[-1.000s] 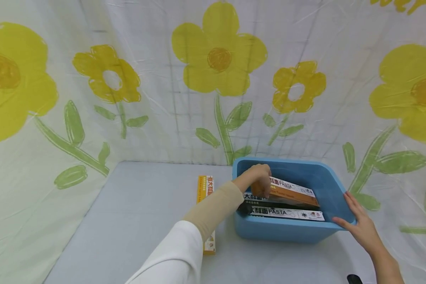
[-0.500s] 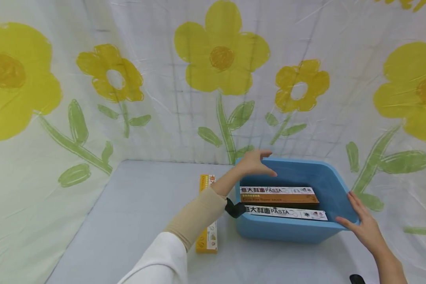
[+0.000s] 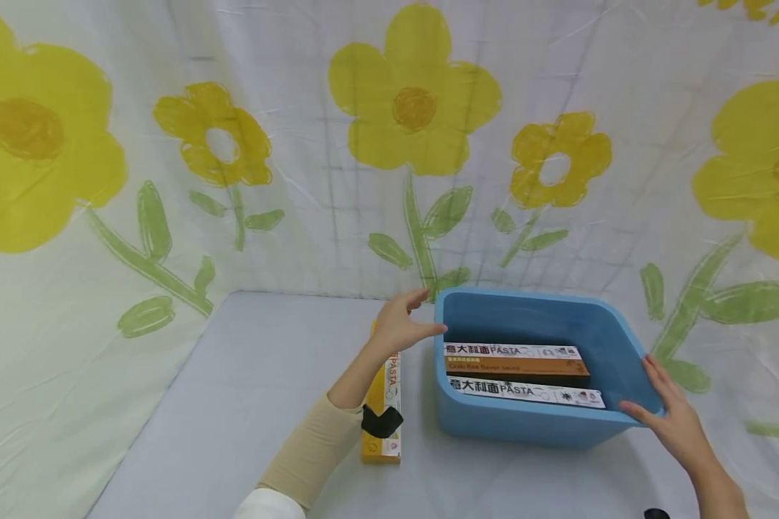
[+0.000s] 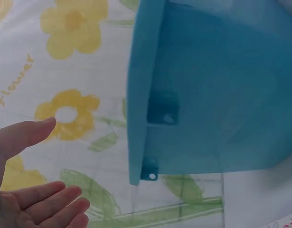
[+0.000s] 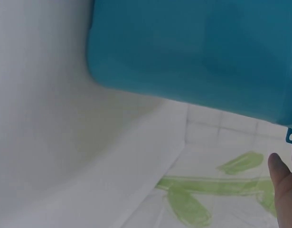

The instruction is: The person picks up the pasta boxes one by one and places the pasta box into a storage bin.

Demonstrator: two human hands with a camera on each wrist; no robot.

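Note:
My left hand (image 3: 399, 328) hovers just left of the blue plastic bin (image 3: 519, 427), thumb and fingers spread apart with nothing between them. Below it, a yellow and white pasta box (image 3: 392, 389) lies lengthwise on the table, partly covered by the forearm. Inside the bin lie a brown and white pasta box (image 3: 516, 360) and, nearer the front, another pasta box (image 3: 526, 393) with a white printed side. My right hand (image 3: 678, 422) holds the bin's right front corner, thumb on the front rim and fingers along the right rim. The left wrist view shows the bin's outer wall (image 4: 212, 95).
A pale grey table (image 3: 247, 404) carries everything and meets a flower-printed curtain (image 3: 311, 216) behind and at the sides. The bin stands near the back right, close to the curtain. A black strap (image 3: 383, 422) sits at my left wrist.
My left hand has let go of the brown box, risen out of the bin and moved left past its rim. The brown box now lies flat alongside the front box. My right hand stays at the rim.

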